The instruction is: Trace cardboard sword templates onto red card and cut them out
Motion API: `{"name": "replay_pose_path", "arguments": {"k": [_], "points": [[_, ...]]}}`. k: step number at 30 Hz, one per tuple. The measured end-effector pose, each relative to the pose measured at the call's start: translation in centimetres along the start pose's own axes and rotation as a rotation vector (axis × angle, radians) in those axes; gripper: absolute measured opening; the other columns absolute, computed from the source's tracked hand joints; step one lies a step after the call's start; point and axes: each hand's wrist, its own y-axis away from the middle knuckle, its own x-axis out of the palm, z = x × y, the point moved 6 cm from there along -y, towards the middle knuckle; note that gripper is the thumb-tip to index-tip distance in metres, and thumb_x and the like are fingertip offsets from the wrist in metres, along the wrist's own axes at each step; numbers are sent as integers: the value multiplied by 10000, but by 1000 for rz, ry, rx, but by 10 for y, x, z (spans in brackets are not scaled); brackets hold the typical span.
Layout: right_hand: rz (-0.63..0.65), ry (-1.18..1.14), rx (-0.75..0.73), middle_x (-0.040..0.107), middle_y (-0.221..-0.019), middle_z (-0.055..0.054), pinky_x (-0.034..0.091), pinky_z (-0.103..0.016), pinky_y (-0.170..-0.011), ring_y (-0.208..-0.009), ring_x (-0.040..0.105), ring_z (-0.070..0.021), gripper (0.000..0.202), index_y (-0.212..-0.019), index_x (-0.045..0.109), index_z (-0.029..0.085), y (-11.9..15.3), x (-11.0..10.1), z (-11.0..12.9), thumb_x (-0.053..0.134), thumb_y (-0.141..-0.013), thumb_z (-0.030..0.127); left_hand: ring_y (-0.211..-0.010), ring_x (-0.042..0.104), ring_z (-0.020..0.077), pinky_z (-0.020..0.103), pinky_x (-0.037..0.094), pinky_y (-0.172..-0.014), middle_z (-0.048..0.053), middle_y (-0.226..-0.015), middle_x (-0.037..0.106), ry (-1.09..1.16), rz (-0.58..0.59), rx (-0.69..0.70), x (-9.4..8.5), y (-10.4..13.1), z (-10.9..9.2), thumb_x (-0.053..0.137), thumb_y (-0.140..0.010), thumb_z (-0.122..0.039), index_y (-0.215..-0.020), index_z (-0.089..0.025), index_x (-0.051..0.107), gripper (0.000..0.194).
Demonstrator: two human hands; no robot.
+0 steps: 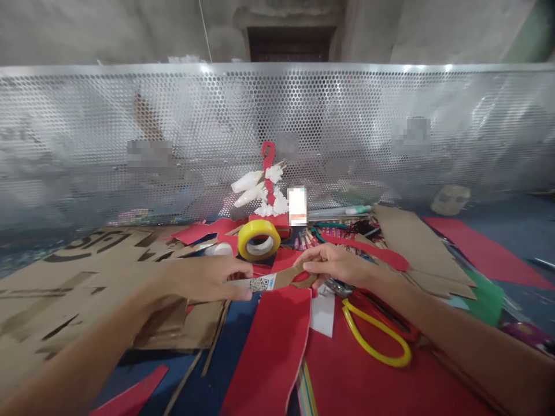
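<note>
Between my two hands stretches a narrow cardboard strip (284,279) with a printed QR label on its left part. My left hand (212,277) grips the left end, thumb below and fingers above. The right end, which has a cut-out loop shape, is pinched by my right hand (327,266). Just beneath the strip lies a long red sheet (273,352). Behind it a yellow tape roll (259,240) stands on edge. Further back is an upright red loop-topped piece (269,167) with white flowers (274,202) on it.
Cut cardboard sheets (39,300) cover the left side. Yellow-handled scissors (377,341) lie on red sheets at right. More cardboard (425,248), a red strip (489,248) and green material (485,300) are further right. A perforated metal panel (347,127) closes off the back.
</note>
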Motion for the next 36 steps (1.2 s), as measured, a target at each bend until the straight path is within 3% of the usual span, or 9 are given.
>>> {"name": "replay_pose_path", "arguments": {"k": [5,14,19,23,28,36], "points": [[13,95,5,754,-960,-87,615,-221,-667,-789,730,-147,362,-1051,727,125,0,4,-4,759,-839,417,-837,606,161,227,476,-722,23,-929,660,221,238,37,7,4,17,550,-932,-511,-1030,-188,615,344],[29,176,78,736,-954,-68,606,-227,-675,-760,704,-127,438,-1078,709,133,-5,19,-22,756,-826,488,-749,594,145,207,455,-635,24,-853,663,284,407,-17,28,2,49,667,-824,-312,-998,-160,680,231],[24,255,80,725,-1000,-82,600,-250,-679,-734,709,-134,489,-1097,683,130,-5,22,-25,718,-840,545,-800,637,171,222,483,-665,19,-856,689,327,430,-50,32,3,52,728,-733,-251,-1017,-165,677,301],[38,296,77,735,-928,-73,589,-256,-672,-702,714,-141,489,-1130,662,136,-4,20,-24,685,-868,549,-754,635,170,223,469,-624,4,-806,696,373,450,-66,32,8,52,715,-720,-235,-1027,-171,662,318],[32,283,48,727,-958,-72,603,-269,-693,-755,715,-154,434,-1130,668,163,-4,11,-26,681,-883,519,-657,579,145,221,390,-559,-13,-761,687,280,369,-88,23,12,50,698,-753,-261,-969,-173,686,234],[16,249,126,721,-899,-64,577,-258,-682,-735,701,-144,464,-1020,626,139,-4,18,-26,725,-827,550,-813,650,188,222,457,-653,32,-930,722,118,336,-64,17,13,38,705,-745,-273,-1040,-178,724,311]]}}
